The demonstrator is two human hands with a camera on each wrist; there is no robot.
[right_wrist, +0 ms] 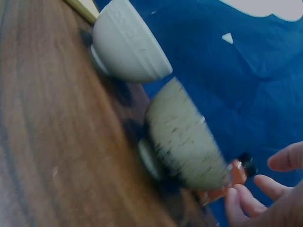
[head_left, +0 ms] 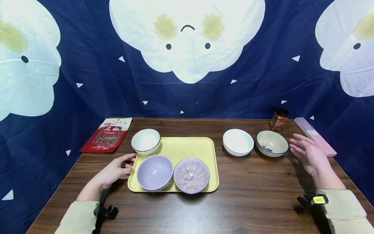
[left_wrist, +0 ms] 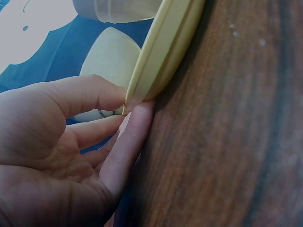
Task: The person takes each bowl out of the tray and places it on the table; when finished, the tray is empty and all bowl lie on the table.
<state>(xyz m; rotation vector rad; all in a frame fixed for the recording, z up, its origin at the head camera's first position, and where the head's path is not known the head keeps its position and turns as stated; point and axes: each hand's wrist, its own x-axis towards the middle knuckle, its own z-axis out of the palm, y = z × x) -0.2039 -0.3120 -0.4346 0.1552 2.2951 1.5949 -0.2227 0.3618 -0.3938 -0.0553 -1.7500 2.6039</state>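
Note:
My left hand pinches the left rim of a yellow tray between thumb and fingers; the left wrist view shows the fingertips on the tray's edge. A white bowl with a dark rim sits at the tray's back left corner. Along the front of the tray are a lavender bowl and a purple-striped bowl. My right hand, fingers loosely extended and holding nothing, is just right of a speckled bowl with a blue motif. Left of that bowl stands a plain white bowl.
A jar with a black lid stands behind the speckled bowl. At the right edge lies a pink box. A red spice packet lies at the back left. Dark blue cloth hangs behind the wooden table.

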